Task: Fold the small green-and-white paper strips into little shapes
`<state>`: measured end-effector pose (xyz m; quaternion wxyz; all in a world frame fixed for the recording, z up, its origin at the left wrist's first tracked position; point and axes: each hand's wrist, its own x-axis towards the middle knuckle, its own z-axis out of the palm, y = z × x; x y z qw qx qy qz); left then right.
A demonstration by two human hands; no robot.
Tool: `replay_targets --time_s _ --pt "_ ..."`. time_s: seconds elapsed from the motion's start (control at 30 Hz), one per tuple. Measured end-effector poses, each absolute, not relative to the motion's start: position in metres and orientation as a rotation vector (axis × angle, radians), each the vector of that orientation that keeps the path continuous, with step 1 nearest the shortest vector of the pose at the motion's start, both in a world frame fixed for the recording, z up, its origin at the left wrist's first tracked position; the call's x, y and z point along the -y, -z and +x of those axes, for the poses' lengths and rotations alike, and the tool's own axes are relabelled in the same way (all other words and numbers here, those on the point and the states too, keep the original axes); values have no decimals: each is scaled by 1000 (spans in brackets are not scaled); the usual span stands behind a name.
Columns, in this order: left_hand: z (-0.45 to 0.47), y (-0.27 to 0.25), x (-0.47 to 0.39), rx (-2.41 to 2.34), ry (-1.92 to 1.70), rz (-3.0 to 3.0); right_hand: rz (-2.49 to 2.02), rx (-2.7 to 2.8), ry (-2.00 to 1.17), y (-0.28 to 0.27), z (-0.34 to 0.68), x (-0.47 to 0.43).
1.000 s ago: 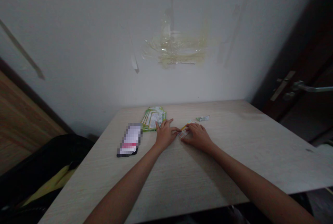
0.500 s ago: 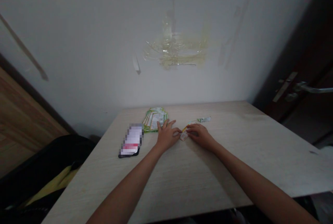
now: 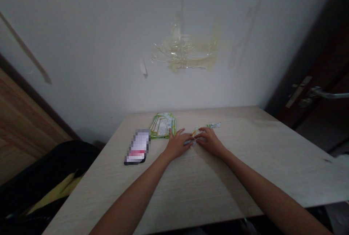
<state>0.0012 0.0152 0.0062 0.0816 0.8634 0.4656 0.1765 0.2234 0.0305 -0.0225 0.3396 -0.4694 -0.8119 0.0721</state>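
1. Left of lower centre: pixelated phone [image 3: 138, 147], fanned packets [image 3: 163, 126].
2. Lower centre: left hand [image 3: 177, 144] and right hand [image 3: 212, 142] touch 1 wrapper [image 3: 195, 132], mostly hidden; whether gripped, cannot tell.
3. Right of centre: scrap [image 3: 214, 125], print illegible.

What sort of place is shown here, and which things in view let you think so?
It looks like a room indoors, perhaps at home or in a dormitory, though I cannot be sure: a pale table by a plain wall with tape on it, and a dark door at the right.
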Motion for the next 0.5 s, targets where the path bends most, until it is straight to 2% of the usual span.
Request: replay_targets --time_s 0.5 --pt "1 -7 -12 -1450 -484 2594 -1206 2081 -246 23 226 -33"
